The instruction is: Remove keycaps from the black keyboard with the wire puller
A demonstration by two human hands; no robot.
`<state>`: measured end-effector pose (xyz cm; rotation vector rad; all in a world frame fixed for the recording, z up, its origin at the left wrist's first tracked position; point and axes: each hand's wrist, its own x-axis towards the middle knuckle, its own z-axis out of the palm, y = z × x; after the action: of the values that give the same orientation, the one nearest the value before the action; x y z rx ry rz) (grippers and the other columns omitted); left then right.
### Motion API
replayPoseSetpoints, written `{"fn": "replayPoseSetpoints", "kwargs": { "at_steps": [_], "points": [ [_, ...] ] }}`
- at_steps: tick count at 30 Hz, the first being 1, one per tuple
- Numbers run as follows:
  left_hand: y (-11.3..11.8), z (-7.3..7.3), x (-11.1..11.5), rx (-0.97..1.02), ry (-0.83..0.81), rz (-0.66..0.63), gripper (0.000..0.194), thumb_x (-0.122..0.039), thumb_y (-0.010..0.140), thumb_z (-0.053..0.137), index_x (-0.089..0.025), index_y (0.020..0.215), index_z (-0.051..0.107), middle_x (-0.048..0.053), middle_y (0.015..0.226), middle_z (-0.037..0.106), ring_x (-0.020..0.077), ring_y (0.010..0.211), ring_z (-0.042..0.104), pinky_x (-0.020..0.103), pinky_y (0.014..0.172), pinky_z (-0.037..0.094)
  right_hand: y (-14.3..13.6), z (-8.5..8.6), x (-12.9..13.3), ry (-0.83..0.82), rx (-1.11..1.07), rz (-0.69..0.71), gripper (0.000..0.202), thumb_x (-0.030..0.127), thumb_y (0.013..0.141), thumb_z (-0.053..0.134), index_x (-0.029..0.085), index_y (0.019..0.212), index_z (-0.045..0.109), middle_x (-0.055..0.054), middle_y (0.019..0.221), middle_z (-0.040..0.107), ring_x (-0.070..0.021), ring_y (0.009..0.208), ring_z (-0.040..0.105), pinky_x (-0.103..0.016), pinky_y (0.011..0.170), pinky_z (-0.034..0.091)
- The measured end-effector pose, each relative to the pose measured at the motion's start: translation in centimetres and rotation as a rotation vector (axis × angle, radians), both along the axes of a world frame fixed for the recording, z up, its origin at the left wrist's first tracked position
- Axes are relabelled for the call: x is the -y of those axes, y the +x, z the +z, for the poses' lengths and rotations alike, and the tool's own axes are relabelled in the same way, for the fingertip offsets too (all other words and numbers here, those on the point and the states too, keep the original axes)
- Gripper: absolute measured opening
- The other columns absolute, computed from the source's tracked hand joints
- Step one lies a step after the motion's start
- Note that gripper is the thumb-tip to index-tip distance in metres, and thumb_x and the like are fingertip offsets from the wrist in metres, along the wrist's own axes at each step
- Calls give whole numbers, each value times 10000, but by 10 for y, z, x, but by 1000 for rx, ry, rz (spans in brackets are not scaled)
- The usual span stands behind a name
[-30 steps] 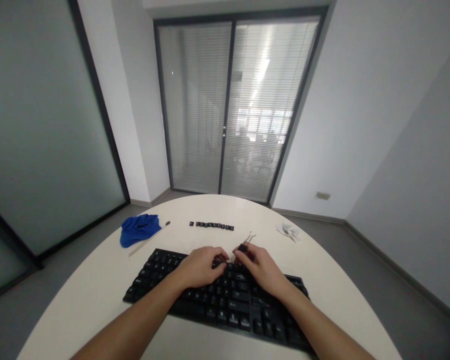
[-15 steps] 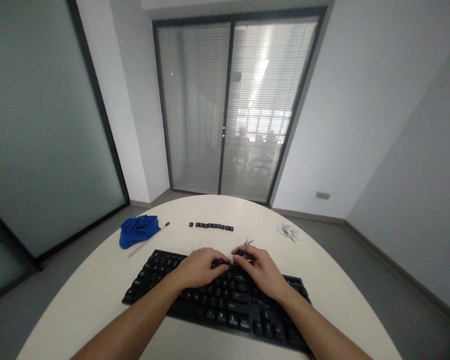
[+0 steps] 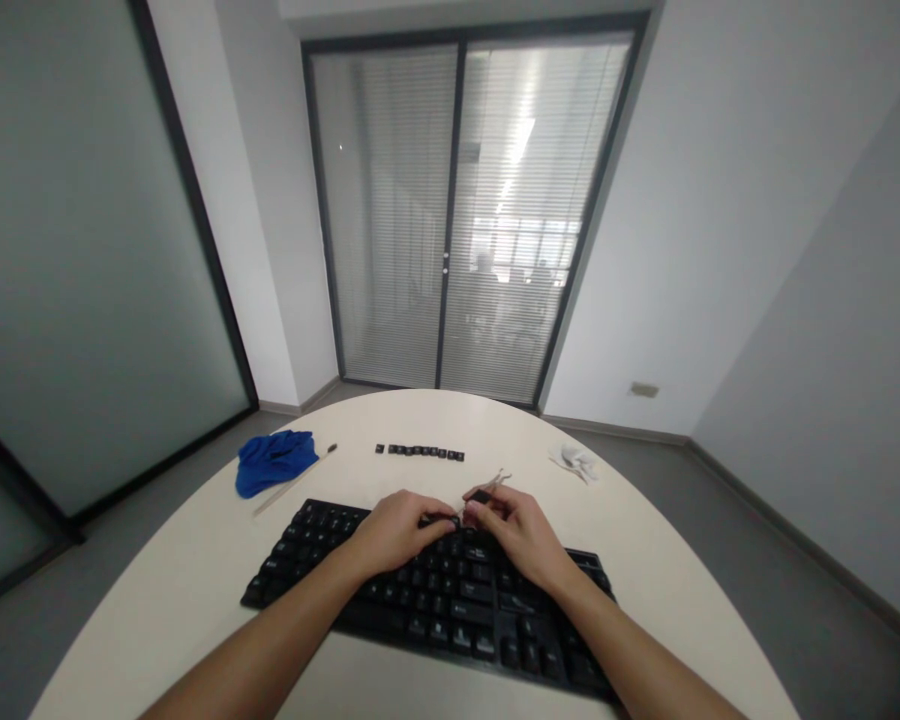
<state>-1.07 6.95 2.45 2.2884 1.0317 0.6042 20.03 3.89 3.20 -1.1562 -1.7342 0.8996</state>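
Note:
A black keyboard [image 3: 427, 590] lies on the round table under both my hands. My left hand [image 3: 399, 532] is over its upper middle, thumb and forefinger pinched on a small dark piece, perhaps a keycap. Beside it on the right, my right hand [image 3: 517, 530] is closed round a thin wire tool [image 3: 502, 477] with a dark middle, its prongs pointing up and away. The two sets of fingertips nearly meet above the keyboard's top rows. Beyond them, several black keycaps [image 3: 424, 451] stand in a row, with a single keycap [image 3: 379, 449] at the left end.
On the left of the pale table [image 3: 375, 680] are a crumpled blue cloth [image 3: 274, 463] and a brush [image 3: 292, 482] with a long handle, its tip up. A white crumpled cloth [image 3: 576, 462] lies at the right. Glass doors with blinds stand behind the table.
My left fingertips have closed together and lifted slightly off the keys. The wire tool in my right hand has tilted a little. The whole view has shifted slightly.

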Motion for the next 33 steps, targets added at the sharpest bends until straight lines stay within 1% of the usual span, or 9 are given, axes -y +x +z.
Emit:
{"fn": "replayPoseSetpoints", "kwargs": {
  "at_steps": [4,9,11,13,18,23,26,30,33],
  "points": [
    [1,1,2,25,4,20,290,-377,893,533,-257,1104,692,10,1044,734,191,924,669,274,873,474,-1,-2,-1,-35,-43,-16,340,462,830,626,153,950,701,-46,771,710,-189,720,641,-287,678,498],
    [1,3,5,34,33,20,275,-362,909,514,-252,1099,680,9,1083,718,193,978,647,282,893,465,0,-5,-1,-19,-26,61,291,418,846,626,170,962,722,-50,837,728,-199,783,650,-296,726,501],
    [1,3,4,53,33,13,265,-347,911,516,-250,1095,680,6,1099,712,191,1001,636,283,912,457,1,-6,-1,-4,-9,64,269,404,855,620,174,945,724,-46,839,728,-198,784,648,-294,729,497],
    [1,1,2,94,6,4,268,-334,916,507,-241,1100,678,8,1108,709,186,1009,633,282,923,454,1,-5,-1,1,-8,63,269,404,862,612,173,943,723,-43,834,727,-197,780,648,-291,728,495],
    [0,-2,-6,190,-125,-48,282,-322,924,483,-198,1069,692,28,1084,719,185,1009,637,288,927,462,0,0,1,-7,40,62,288,413,856,620,173,968,735,-38,802,727,-198,758,647,-293,713,495],
    [-1,3,-7,174,-204,-90,276,-333,895,531,-186,1063,693,25,1067,726,187,990,644,301,926,465,0,1,3,-11,14,153,262,398,846,639,196,970,750,-43,910,745,-221,901,668,-326,850,498],
    [-1,6,-6,168,-226,-91,263,-329,883,546,-180,1033,703,26,1039,733,187,982,644,297,922,466,0,0,3,-26,-1,174,262,407,825,660,195,946,754,-49,929,750,-229,926,674,-338,882,499],
    [0,3,-9,235,-238,-36,258,-327,874,549,-169,1006,705,41,1015,733,188,960,648,299,902,473,-1,1,5,-44,23,183,258,409,825,660,196,946,742,-46,941,747,-221,926,671,-332,882,499],
    [0,-1,-12,316,-250,26,264,-342,855,566,-153,979,703,63,990,730,201,932,649,314,875,482,-1,2,6,1,48,184,228,385,857,629,188,934,715,-50,940,727,-208,914,658,-323,873,490]
  ]
}}
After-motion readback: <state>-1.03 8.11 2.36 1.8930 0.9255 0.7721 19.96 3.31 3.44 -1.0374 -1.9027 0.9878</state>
